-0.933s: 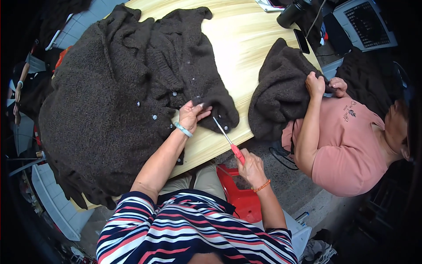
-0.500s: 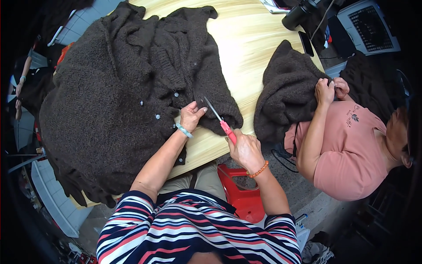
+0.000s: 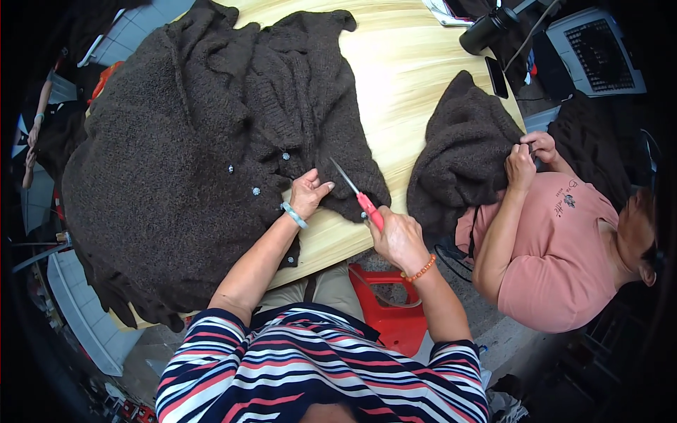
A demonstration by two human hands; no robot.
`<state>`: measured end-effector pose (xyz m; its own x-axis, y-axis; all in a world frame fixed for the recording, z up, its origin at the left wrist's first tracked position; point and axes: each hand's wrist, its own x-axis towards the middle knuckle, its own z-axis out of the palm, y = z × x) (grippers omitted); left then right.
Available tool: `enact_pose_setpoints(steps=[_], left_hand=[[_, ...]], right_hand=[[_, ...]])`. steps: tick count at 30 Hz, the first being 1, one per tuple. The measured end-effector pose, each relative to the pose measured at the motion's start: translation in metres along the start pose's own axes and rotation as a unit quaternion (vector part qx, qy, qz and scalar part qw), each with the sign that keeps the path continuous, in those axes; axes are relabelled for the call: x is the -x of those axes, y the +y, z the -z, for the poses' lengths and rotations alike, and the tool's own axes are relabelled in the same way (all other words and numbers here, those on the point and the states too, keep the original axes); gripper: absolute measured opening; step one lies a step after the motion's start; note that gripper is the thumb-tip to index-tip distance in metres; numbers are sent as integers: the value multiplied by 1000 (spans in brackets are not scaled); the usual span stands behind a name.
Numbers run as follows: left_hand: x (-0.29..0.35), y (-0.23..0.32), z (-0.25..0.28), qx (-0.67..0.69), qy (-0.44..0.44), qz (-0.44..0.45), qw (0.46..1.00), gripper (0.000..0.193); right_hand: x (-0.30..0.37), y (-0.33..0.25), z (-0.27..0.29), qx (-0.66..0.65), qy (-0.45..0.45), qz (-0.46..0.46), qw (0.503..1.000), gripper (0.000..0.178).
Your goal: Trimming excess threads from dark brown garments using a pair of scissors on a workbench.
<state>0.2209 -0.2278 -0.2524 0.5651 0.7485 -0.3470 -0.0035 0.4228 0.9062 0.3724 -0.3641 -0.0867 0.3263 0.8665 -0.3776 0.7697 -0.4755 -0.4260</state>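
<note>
A dark brown knitted cardigan (image 3: 155, 169) with several sparkly round buttons (image 3: 256, 191) is spread over the left of the table. My left hand (image 3: 307, 196), with a pale green bangle at its wrist, has its thumb and fingers closed on the cardigan's edge near the front of the table. In my right hand (image 3: 400, 240) are scissors (image 3: 363, 201) with pink-red handles. Their blades look nearly closed and point up and left over the cardigan, just right of my left fingertips. Whether the tips touch the knit I cannot tell.
To my right, a co-worker in a pink shirt (image 3: 557, 254) handles another dark knitted garment (image 3: 462, 151) with both hands. A black cylinder (image 3: 486, 29), a phone (image 3: 496, 77) and a laptop (image 3: 596, 53) are at the far right. A red stool (image 3: 391, 317) stands below the table (image 3: 384, 63).
The scissors have shifted slightly right and down, away from my left fingertips, with the blades still nearly closed. My left hand remains at the cardigan's edge. The co-worker's hands have moved a little.
</note>
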Motion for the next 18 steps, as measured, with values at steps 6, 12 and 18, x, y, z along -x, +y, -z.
enact_pose_setpoints(steps=[6, 12, 18], left_hand=[[-5, 16, -6, 35, -11, 1, 999, 23], [-49, 50, -19, 205, 96, 42, 973, 33], [-72, 53, -21, 165, 163, 55, 971, 55]], right_hand=[[31, 29, -13, -60, -8, 18, 998, 18], [33, 27, -8, -92, 44, 9, 995, 17], [17, 13, 9, -60, 15, -26, 998, 17]])
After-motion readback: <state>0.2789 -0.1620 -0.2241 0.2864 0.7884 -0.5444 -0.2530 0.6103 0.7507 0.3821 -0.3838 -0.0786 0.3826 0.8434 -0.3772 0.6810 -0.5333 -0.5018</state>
